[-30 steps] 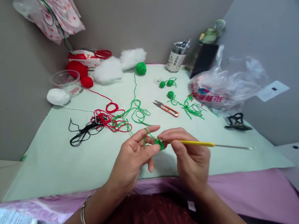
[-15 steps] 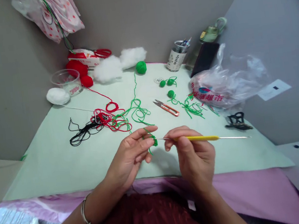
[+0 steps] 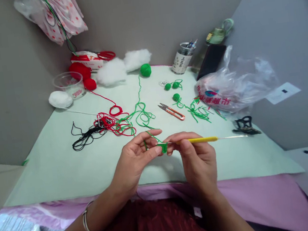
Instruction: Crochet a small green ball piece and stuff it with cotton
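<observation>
While a small green piece (image 3: 163,148) is pinched by the thumb and fingers of the left hand (image 3: 131,160), a yellow hook (image 3: 201,140) is gripped like a pencil by the right hand (image 3: 198,159), its tip at the piece's upper edge. The piece is held above the near part of the table (image 3: 93,172). Green yarn (image 3: 153,136) is stretched from the raised left forefinger. A crochet stitch seems to be in hand; whether a loop is caught cannot be told. Taut yarn and a steadied piece appear to be called for next.
</observation>
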`<state>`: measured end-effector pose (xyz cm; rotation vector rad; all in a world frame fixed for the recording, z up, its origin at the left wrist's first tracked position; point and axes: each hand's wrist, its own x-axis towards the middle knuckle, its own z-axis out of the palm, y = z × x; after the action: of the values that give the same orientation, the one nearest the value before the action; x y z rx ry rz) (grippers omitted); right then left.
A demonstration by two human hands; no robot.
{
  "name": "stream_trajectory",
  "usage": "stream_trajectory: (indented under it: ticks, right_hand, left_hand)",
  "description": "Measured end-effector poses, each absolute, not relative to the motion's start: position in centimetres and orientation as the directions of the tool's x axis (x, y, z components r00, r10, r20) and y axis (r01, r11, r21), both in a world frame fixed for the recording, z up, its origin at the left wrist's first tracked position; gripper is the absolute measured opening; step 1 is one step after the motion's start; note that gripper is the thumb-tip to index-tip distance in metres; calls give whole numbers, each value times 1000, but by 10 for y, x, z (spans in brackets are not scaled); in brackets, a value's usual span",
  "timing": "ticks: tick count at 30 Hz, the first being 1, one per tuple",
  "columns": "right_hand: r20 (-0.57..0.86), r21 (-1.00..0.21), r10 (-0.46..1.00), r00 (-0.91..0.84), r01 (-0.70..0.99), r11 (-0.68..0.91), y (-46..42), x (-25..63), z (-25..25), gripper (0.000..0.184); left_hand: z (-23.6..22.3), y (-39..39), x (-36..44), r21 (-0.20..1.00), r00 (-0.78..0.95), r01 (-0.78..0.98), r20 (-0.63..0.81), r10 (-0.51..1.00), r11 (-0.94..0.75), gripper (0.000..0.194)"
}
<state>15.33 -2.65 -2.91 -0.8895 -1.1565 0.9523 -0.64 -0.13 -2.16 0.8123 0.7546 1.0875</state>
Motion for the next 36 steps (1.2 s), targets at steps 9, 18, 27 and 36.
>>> stream_trajectory:
  ticks: [9, 18, 27, 36]
  right_hand:
    - [452, -892, 882, 133, 88, 443, -36, 156, -24, 24]
    - [680, -688, 733, 12, 357, 632, -37, 154, -25, 29]
    - [801, -418, 593, -79, 635, 649, -37, 154, -38, 36]
    - [534, -844, 826, 179, 179, 506, -27, 146, -22, 20]
  left_hand:
    - [-24, -4, -12, 913, 303, -344, -112, 946, 218, 35]
    - [-21, -6, -11, 959, 204, -254, -78, 976, 130, 34]
    - [-12, -6, -5, 685, 458, -512, -293, 839, 518, 44]
    - [-11, -4, -4, 772, 346, -500, -237, 908, 392, 38]
